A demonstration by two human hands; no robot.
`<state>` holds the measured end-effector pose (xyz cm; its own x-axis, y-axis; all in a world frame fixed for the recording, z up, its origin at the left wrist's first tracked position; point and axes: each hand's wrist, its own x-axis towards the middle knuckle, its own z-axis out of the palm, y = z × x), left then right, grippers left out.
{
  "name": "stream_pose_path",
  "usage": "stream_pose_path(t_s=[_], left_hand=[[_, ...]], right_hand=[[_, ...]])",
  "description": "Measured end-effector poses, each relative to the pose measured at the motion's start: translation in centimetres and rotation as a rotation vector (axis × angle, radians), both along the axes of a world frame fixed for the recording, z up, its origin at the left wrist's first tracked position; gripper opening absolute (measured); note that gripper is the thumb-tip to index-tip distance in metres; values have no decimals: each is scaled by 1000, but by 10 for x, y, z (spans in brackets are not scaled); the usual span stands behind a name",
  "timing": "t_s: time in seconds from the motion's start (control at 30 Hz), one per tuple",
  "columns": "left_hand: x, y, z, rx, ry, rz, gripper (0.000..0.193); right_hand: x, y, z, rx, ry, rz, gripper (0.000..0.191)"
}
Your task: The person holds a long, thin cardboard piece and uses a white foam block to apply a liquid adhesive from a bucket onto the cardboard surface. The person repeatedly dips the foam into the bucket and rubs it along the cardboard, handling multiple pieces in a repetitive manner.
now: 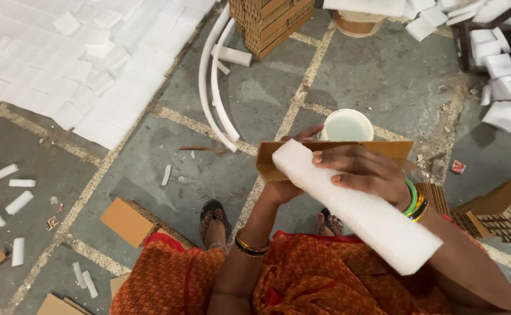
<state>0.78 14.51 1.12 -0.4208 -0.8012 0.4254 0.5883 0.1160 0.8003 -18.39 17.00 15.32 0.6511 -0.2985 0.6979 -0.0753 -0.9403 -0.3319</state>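
Note:
A long white foam block (372, 219) lies slanted across a flat brown cardboard piece (392, 149), in front of me above my lap. My right hand (363, 172) presses down on the upper end of the foam block, fingers spread over it. My left hand (287, 186) grips the cardboard piece from below at its left end, thumb showing above the edge. A white cup (347, 125) with pale liquid stands on the floor just beyond the cardboard.
Two curved white strips (214, 87) and a stack of corrugated cardboard (270, 23) lie ahead. White foam sheets (63, 64) cover the floor at left; small foam pieces (4, 204) scatter near left. More cardboard stacks (500, 216) sit at right, foam blocks (500, 64) beyond.

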Motion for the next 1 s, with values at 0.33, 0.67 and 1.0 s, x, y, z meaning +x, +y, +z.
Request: stream_pose_path(t_s=[0.33,0.67,1.0], left_hand=[[-4,3,10,-243,8,175,64],[-9,-1,-1,-269,60,156,70],[-21,9,-19,-274,-132,211,52]], right_hand=[[10,11,-7,-204,-3,-123,40],[8,13,-24,-177,-18,-149,47],[-32,-15,-63,380,-410,-321,35]])
